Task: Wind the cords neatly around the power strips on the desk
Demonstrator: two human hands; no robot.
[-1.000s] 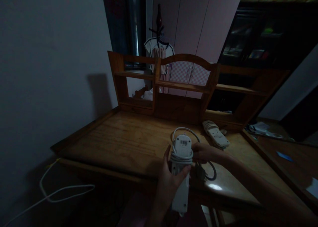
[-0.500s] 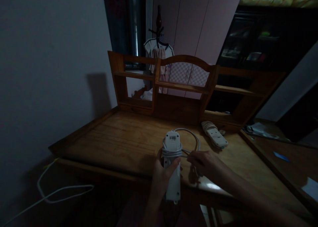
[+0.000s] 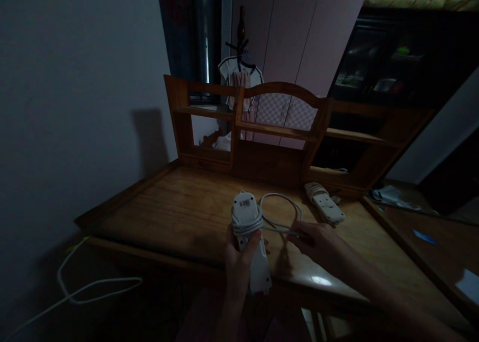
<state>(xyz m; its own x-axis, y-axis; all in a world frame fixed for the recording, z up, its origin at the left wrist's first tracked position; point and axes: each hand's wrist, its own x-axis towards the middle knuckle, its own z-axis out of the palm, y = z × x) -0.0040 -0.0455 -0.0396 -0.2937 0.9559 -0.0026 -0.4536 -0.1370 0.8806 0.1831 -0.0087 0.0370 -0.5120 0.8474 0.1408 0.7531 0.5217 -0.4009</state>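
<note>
My left hand (image 3: 241, 257) is wrapped round a white power strip (image 3: 259, 269), its thumb lying just below the coils. Several turns of grey-white cord (image 3: 247, 225) circle the strip's upper half. To the right, my right hand (image 3: 316, 240) pinches the same cord, pulled fairly straight between the strip and my fingers. A loose loop of cord (image 3: 281, 194) arches over the desk behind both hands. Farther back on the right lies a second power strip (image 3: 327, 206) with its own cord wound round one end.
The wooden desk (image 3: 168, 202) has a shelf unit (image 3: 277, 129) along its back edge. A white cable (image 3: 101, 281) hangs off the front left corner beside the wall. At the right, a lower surface holds a blue item (image 3: 424, 237) and a white sheet (image 3: 467, 284).
The held power strip has shifted left, and its top now tilts to the left. My right hand has moved slightly right, with a longer stretch of cord between the hands.
</note>
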